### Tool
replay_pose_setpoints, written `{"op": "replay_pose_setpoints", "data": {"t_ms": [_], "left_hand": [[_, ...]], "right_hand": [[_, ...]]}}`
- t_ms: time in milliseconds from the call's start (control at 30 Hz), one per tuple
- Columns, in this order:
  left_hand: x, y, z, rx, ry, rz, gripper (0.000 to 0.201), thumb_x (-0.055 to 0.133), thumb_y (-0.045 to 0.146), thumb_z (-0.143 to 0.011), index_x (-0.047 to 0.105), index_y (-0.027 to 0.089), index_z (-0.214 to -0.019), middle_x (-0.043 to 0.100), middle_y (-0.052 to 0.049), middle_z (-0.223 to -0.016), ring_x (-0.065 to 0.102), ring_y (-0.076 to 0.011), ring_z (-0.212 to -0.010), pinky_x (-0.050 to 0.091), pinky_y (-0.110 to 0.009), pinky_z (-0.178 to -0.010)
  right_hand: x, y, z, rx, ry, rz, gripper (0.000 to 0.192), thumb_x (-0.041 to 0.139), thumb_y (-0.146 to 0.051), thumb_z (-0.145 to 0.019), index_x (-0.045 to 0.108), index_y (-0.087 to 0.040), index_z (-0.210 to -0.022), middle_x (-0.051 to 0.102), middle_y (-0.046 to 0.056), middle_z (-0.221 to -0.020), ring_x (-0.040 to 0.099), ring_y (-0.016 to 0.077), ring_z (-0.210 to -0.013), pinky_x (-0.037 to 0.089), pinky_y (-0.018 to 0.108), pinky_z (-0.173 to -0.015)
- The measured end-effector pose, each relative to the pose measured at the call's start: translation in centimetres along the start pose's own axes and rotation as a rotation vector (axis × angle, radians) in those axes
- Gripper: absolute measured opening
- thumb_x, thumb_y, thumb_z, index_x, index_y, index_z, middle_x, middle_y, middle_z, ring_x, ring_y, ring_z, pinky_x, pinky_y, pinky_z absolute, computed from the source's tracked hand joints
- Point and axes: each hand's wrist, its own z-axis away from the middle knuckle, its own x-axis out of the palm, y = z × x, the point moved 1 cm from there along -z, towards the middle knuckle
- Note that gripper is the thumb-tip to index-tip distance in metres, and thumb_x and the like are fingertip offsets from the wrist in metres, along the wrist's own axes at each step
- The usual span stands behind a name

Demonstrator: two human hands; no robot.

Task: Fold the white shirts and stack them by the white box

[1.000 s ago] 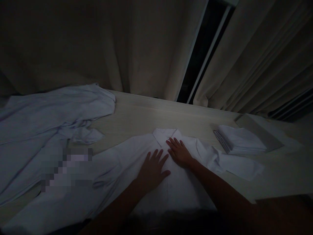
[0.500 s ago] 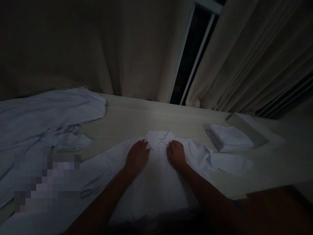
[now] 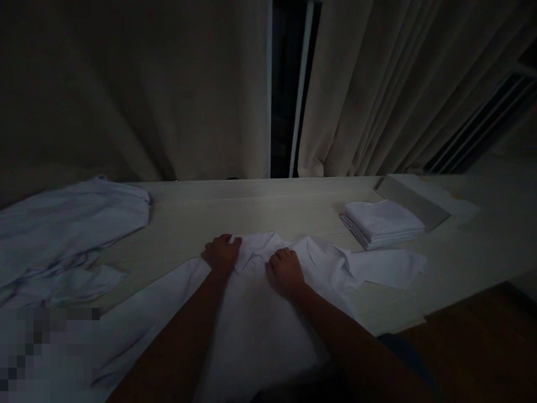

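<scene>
Both forearms stretch forward over a white shirt point(image 3: 255, 324) on the table point(image 3: 260, 207). The left hand point(image 3: 221, 254) and right hand point(image 3: 285, 272), fingers curled, each grip cloth beside the collar.

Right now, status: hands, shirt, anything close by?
Left hand and right hand both gripping white shirt at collar. Shirt spread on table. Folded stack right, loose shirts left, apart.

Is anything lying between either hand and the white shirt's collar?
Nothing visible: the left hand and right hand already grip the white shirt at its collar, with no object between.
</scene>
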Motion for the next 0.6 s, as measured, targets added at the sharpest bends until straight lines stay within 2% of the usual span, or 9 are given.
{"op": "replay_pose_setpoints", "data": {"t_ms": [100, 167, 267, 333, 433, 533, 600], "left_hand": [[0.7, -0.5, 0.6, 0.041, 0.084, 0.064, 0.042, 0.045, 0.049, -0.083, 0.064, 0.02, -0.106, 0.069, -0.01, -0.102, 0.062, -0.0267, -0.096, 0.043, -0.044, -0.089], [0.8, -0.8, 0.8, 0.09, 0.127, 0.11, 0.038, 0.044, 0.047, -0.085, 0.06, 0.02, -0.105, 0.069, -0.008, -0.096, 0.063, -0.0219, -0.088, 0.046, -0.036, -0.082], [0.8, -0.9, 0.9, 0.181, 0.166, 0.177, 0.032, 0.046, 0.043, -0.085, 0.059, 0.021, -0.104, 0.068, -0.005, -0.093, 0.062, -0.019, -0.085, 0.047, -0.03, -0.078], [0.8, -0.9, 1.0, 0.228, 0.182, 0.217, 0.03, 0.047, 0.038, -0.085, 0.06, 0.022, -0.106, 0.068, -0.005, -0.097, 0.062, -0.0188, -0.089, 0.046, -0.03, -0.081], [0.9, -1.0, 1.0, 0.258, 0.198, 0.256, 0.032, 0.048, 0.034, -0.084, 0.065, 0.024, -0.109, 0.068, -0.006, -0.101, 0.062, -0.0209, -0.094, 0.046, -0.033, -0.086], [1.0, -1.0, 1.1, 0.25, 0.214, 0.265, 0.029, 0.053, 0.038, -0.081, 0.071, 0.023, -0.099, 0.068, -0.007, -0.092, 0.062, -0.0235, -0.089, 0.046, -0.037, -0.086], [1.0, -1.0, 1.2, 0.241, 0.227, 0.267, 0.029, 0.057, 0.042, -0.079, 0.072, 0.022, -0.093, 0.067, -0.008, -0.088, 0.061, -0.0243, -0.086, 0.046, -0.038, -0.085]], "right_hand": [[0.0, 0.3, 0.0, 0.04, -0.013, -0.069, 0.035, 0.041, -0.04, -0.098, 0.066, -0.018, -0.087, 0.064, 0.01, -0.092, 0.054, 0.0229, -0.098, 0.036, 0.037, -0.09], [-0.1, 0.7, -0.6, 0.144, -0.04, -0.143, 0.041, 0.037, -0.044, -0.099, 0.065, -0.018, -0.086, 0.066, 0.009, -0.089, 0.057, 0.0215, -0.094, 0.038, 0.035, -0.087], [-0.4, 1.8, -2.6, 0.427, -0.098, -0.288, 0.051, 0.032, -0.058, -0.097, 0.061, -0.016, -0.103, 0.068, 0.01, -0.089, 0.063, 0.0218, -0.085, 0.042, 0.033, -0.077], [-0.7, 2.7, -4.8, 0.571, -0.109, -0.342, 0.062, 0.036, -0.066, -0.092, 0.053, -0.013, -0.12, 0.068, 0.012, -0.097, 0.065, 0.0246, -0.088, 0.045, 0.034, -0.075], [-0.7, 3.7, -8.1, 0.569, -0.113, -0.309, 0.068, 0.051, -0.065, -0.085, 0.05, -0.012, -0.128, 0.063, 0.018, -0.117, 0.061, 0.0286, -0.106, 0.046, 0.036, -0.083], [-0.2, 3.8, -10.4, 0.534, -0.22, -0.265, 0.065, 0.057, -0.062, -0.082, 0.055, -0.013, -0.126, 0.06, 0.018, -0.125, 0.054, 0.0317, -0.117, 0.045, 0.041, -0.09], [0.1, 3.4, -11.5, 0.463, -0.296, -0.227, 0.068, 0.06, -0.062, -0.08, 0.054, -0.017, -0.131, 0.059, 0.017, -0.128, 0.049, 0.0345, -0.122, 0.043, 0.047, -0.093]]}}
